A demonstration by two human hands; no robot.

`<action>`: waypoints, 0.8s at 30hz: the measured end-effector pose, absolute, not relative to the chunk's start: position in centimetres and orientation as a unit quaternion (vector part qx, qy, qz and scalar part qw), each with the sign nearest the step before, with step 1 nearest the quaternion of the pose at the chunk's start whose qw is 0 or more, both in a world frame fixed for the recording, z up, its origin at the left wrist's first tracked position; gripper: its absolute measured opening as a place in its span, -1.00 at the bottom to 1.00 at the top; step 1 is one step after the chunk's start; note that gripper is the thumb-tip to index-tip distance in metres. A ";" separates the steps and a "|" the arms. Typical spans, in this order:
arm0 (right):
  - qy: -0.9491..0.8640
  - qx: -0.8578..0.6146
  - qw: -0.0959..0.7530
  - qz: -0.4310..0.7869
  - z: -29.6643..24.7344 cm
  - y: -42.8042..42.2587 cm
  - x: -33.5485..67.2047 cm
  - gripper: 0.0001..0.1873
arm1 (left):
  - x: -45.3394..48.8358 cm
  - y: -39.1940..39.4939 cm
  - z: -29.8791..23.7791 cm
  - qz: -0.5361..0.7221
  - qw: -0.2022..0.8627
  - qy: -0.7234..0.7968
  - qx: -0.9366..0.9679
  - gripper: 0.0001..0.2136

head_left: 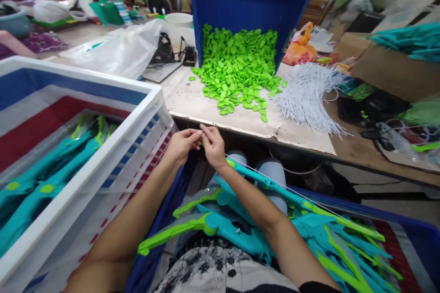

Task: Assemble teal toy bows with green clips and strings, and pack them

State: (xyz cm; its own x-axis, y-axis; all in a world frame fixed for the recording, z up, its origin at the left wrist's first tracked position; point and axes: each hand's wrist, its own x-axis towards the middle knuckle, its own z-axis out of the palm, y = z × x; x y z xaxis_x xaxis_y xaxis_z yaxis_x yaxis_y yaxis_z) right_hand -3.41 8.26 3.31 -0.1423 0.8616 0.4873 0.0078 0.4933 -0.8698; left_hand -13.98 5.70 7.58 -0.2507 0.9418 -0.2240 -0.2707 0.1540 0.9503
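Note:
My left hand (183, 145) and my right hand (213, 146) meet fingertip to fingertip just before the table edge. Both are closed in a pinch, and a tiny whitish bit shows between them. From beneath my right hand a thin white string (292, 190) stretches to the lower right, along a long teal plastic piece (261, 178) with green ends. Across my lap lie more teal and lime-green jointed plastic parts (233, 233); my right forearm passes over them. The fingers largely hide what they grip.
A tipped blue bin (249, 7) spills small green plastic pieces (240, 64) onto the table. Beside them lies a bundle of white strings (309, 96). A white crate (137, 165) at left contains teal parts (58, 169). A cardboard box (388, 68) stands at right.

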 end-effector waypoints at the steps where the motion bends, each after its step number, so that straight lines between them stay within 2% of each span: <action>1: -0.653 -0.336 0.567 0.374 3.3 8.2 -3.4 -0.66 | -13.8 5.8 7.5 0.577 0.525 0.548 0.304 -0.69; 6: -0.681 -0.307 0.580 0.324 3.9 8.2 -2.9 -0.80 | -13.5 6.0 7.5 0.618 0.530 0.525 0.248 -0.80; 12: -0.725 -0.309 0.540 0.296 4.4 9.5 -1.8 -0.82 | -14.3 5.7 7.8 0.601 0.585 0.469 0.276 -0.83; 18: -0.795 -0.287 0.490 0.213 4.4 9.8 -0.8 -0.82 | -14.3 5.7 8.0 0.550 0.529 0.522 0.382 -0.78; 22: -0.770 -0.316 0.502 0.233 4.3 9.4 -0.4 -0.82 | -14.0 5.7 8.0 0.524 0.440 0.582 0.439 -0.80; 24: -0.759 -0.327 0.501 0.256 4.3 9.2 -0.2 -0.82 | -14.0 5.6 8.0 0.504 0.431 0.592 0.458 -0.80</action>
State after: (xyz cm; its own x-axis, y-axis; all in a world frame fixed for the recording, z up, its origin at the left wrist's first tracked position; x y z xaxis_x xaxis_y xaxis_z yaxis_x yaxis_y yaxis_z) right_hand -0.17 9.23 4.29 -0.2836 0.7537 0.5929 0.2403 0.6544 -0.7169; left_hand -14.02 5.59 7.97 -0.2091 0.9767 -0.0490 0.1085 0.0730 0.9914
